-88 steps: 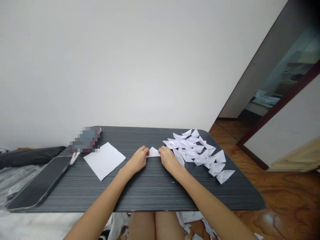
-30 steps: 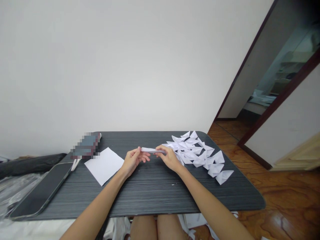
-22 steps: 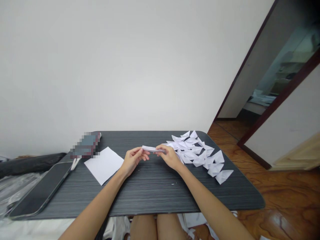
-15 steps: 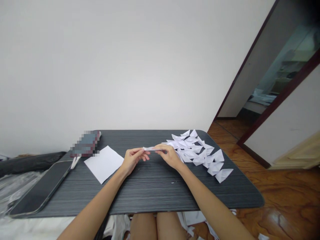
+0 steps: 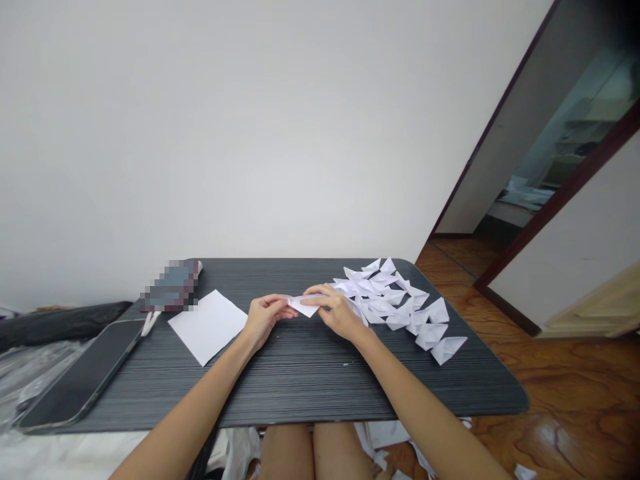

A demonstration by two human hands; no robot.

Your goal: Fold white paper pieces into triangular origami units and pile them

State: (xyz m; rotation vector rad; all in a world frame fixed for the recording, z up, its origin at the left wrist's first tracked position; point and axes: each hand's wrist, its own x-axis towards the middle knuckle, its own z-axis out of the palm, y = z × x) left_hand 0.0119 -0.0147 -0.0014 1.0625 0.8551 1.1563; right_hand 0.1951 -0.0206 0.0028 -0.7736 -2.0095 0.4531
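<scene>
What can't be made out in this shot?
Right end of the folded paper: head view, behind the right hand.
Number of folded pieces: head view, they overlap.
Back-left device: head view, pixelated.
White specks: head view, too small to identify.
Scraps on the floor: head view, cut off by table and bottom edge.

The pixelated device (image 5: 173,287), beyond the left fingers (image 5: 283,308), is obscured by blurring; its screen content is unreadable. The folded paper (image 5: 306,307) is partly covered by the right fingers (image 5: 320,300). Both forearms (image 5: 183,417) are cut off by the bottom edge, nearer the viewer than the fingers.
</scene>
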